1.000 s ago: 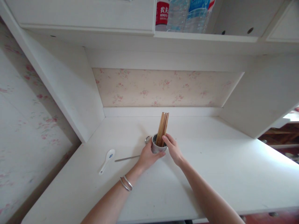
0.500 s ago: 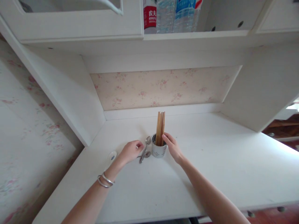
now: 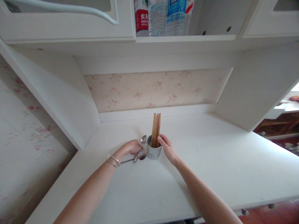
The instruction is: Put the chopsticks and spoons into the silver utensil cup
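Observation:
My left hand (image 3: 132, 147) is closed, its fingertips pinching the handle of a metal spoon (image 3: 143, 138) that lies on the white counter. A second spoon (image 3: 142, 156), with a darker bowl, lies across under the first one, its handle running left beneath my wrist. Just right of them stands a light grey utensil holder (image 3: 154, 153) with small punched holes. A bundle of wooden chopsticks (image 3: 155, 129) stands upright in it. My right hand (image 3: 169, 150) is at the holder's right rim, thumb against the chopsticks and fingers partly hidden behind them.
The white counter (image 3: 198, 174) stretches to both sides, with side panels left and right. Overhead is a cabinet with a curved door handle (image 3: 77, 8) and plastic bottles (image 3: 157, 21) on its open shelf. Floral wallpaper (image 3: 149, 88) covers the back.
My left hand has moved onto the spoon and closed on its handle. My right hand stays at the chopsticks. A small white dish by my left wrist is no longer visible; the view has shifted slightly.

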